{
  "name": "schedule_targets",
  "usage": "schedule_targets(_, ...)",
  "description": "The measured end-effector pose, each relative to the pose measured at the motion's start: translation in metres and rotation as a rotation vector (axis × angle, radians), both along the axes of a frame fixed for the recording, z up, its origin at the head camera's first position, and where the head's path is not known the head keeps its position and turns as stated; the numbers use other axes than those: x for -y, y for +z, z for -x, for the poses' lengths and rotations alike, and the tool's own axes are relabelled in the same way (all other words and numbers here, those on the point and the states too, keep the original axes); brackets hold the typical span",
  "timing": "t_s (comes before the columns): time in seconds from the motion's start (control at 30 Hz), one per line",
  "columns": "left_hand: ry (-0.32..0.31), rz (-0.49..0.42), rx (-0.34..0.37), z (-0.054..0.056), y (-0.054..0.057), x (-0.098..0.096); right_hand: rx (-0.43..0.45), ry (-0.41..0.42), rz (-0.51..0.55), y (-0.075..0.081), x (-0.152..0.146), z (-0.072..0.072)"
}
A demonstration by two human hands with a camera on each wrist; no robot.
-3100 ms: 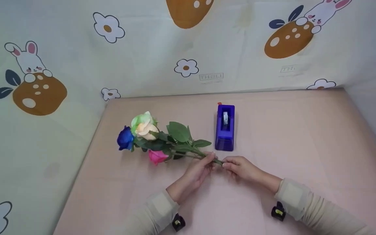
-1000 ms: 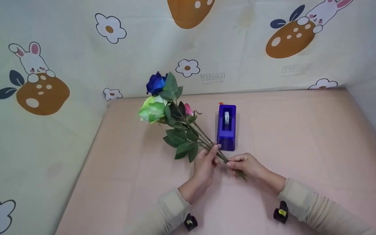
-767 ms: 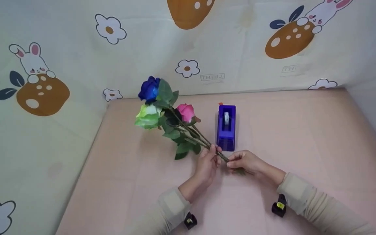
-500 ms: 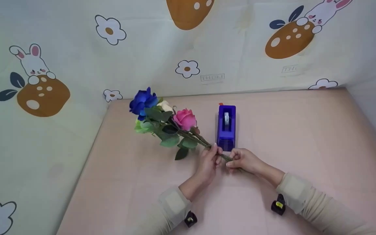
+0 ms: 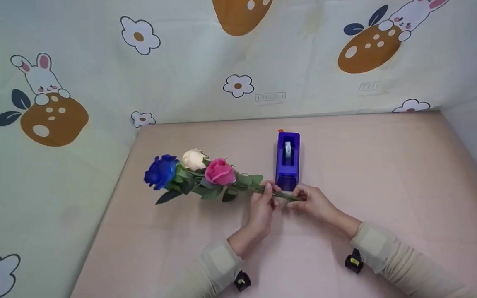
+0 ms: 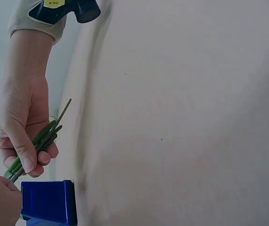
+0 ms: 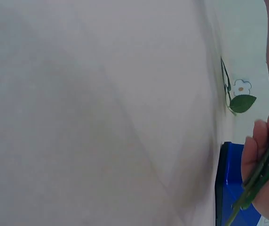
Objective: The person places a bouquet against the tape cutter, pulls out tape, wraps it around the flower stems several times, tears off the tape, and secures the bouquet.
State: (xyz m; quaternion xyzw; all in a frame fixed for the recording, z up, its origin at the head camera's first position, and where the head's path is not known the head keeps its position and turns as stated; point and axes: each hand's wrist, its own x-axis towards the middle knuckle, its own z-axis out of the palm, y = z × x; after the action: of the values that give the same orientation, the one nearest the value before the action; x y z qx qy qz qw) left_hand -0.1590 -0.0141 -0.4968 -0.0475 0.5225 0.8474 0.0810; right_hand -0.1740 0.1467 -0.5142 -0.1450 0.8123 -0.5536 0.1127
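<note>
In the head view my left hand (image 5: 262, 209) grips a bunch of roses around the stems, thumb on top. My right hand (image 5: 314, 203) pinches the same stems (image 5: 285, 195) closer to their cut ends. The flower heads point left: a blue rose (image 5: 160, 171), a cream rose (image 5: 194, 159) and a pink rose (image 5: 220, 171), with dark green leaves among them. Low over the table, the bunch is held nearly level. In the left wrist view the stem ends (image 6: 54, 129) poke out beyond the right hand's fingers.
A blue tape dispenser (image 5: 288, 165) with a roll of tape stands just behind the hands, its near end close to the fingers. The pink table (image 5: 387, 174) meets a patterned cloth wall (image 5: 296, 62) at the back. A black wrist camera (image 5: 353, 261) hangs under the right sleeve.
The rose heads have swung down and left from their raised position of a second ago. The bunch has turned, bringing the pink rose to the front and hiding the green petals.
</note>
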Motion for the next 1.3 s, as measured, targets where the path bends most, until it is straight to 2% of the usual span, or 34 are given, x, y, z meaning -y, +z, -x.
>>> schedule_targets(0.2, -0.069, -0.047, -0.004, 0.003, 0.000, 0.003, 0.178, 0.221, 0.016, 0.002, -0.008, 0.011)
schedule_targets(0.27, -0.088, -0.084, 0.002, 0.005, 0.000, 0.003, 0.228, 0.259, 0.042, 0.002, -0.011, 0.015)
schedule_targets(0.37, -0.111, -0.135, 0.008, 0.008, 0.000, 0.003, 0.303, 0.252, 0.103, 0.001, -0.013, 0.018)
schedule_targets(0.47, -0.124, -0.135, 0.000, 0.008, 0.001, 0.001, 0.337, 0.194, 0.141, 0.001, -0.014, 0.019)
schedule_targets(0.57, -0.105, -0.095, 0.000, 0.006, 0.000, -0.002, 0.265, 0.144, 0.099, 0.003, -0.015, 0.018)
schedule_targets(0.8, 0.033, -0.023, 0.061, -0.001, -0.004, -0.012, 0.053, -0.008, -0.025, 0.004, -0.013, 0.010)
schedule_targets(0.97, 0.042, -0.010, 0.077, -0.003, -0.003, -0.015, -0.054, -0.063, -0.087, 0.003, -0.012, 0.008)
schedule_targets(1.17, 0.057, -0.039, 0.047, -0.001, -0.004, -0.015, -0.106, -0.067, -0.136, 0.002, -0.011, 0.009)
schedule_targets(1.3, 0.049, 0.011, -0.001, 0.003, -0.006, -0.014, -0.073, 0.032, -0.139, 0.004, -0.016, 0.015)
